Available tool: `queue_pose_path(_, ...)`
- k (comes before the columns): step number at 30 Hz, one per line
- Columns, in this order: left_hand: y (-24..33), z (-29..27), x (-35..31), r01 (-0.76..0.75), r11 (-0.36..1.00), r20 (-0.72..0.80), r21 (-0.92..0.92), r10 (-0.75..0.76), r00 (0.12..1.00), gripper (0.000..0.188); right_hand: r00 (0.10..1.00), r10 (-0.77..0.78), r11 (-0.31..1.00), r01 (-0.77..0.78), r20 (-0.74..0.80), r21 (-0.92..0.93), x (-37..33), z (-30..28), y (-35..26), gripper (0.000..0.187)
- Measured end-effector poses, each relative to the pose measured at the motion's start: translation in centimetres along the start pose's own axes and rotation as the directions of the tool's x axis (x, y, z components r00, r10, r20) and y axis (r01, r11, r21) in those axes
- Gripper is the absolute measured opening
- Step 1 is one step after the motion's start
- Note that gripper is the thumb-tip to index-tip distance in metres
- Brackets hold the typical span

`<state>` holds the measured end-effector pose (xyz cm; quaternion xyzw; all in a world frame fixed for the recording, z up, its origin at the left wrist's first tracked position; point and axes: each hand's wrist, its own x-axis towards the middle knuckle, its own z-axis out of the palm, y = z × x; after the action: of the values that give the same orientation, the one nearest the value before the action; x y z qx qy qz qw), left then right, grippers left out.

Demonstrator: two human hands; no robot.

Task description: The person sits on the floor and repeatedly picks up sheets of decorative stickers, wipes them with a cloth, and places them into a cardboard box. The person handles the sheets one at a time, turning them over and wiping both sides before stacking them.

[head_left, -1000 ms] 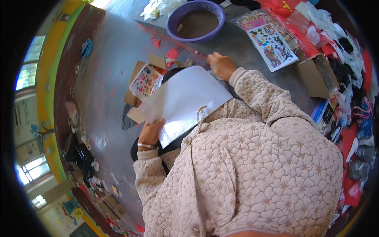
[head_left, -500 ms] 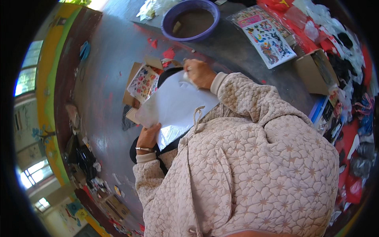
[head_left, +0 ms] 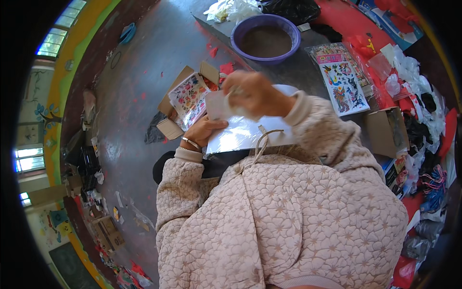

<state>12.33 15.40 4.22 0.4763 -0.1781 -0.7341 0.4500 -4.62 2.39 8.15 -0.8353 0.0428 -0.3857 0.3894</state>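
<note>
Head view: right hand (head_left: 257, 94) blurred.

Quilted pale-pink flower-stitched jacket (head_left: 288, 216), drawstring cord (head_left: 262, 144), metal bangle (head_left: 191, 143)
</note>
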Motion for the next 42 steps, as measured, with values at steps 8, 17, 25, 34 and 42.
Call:
queue_pose_path(8, 0.0, -0.7, -2.5, -0.006, 0.967, -0.08, 0.254, 0.027, 0.996, 0.034, 1.0, 0.014, 0.711, 0.005, 0.022, -0.703, 2.3, 5.4, 5.2, 0.015)
queue_pose_path(17, -0.8, -1.9, -0.7, -0.077, 0.993, -0.052, -0.086, 0.073, 0.996, 0.033, 0.828, 0.42, 0.904, -0.419, -0.371, 0.088, 3.5, 3.3, 2.5, 0.014)
queue_pose_path(25, -1.0, -0.3, 0.9, -0.147, 0.851, 0.114, -0.504, 0.234, 0.965, 0.059, 0.859, 0.469, 0.879, -0.477, -0.206, 0.012, -0.3, 9.7, 2.8, 0.014)
queue_pose_path(34, -0.5, -1.3, 0.3, -0.143, 0.902, -0.042, -0.408, 0.139, 0.989, 0.051, 0.969, 0.139, 0.983, -0.11, 0.203, -0.15, -5.1, 4.9, 0.8, 0.012)
queue_pose_path(42, 0.6, -3.9, -2.1, -0.305, 0.844, -0.098, -0.442, 0.292, 0.951, 0.04, 0.715, 0.694, 0.718, -0.678, -0.085, 0.161, -6.7, -9.3, 2.9, 0.021)
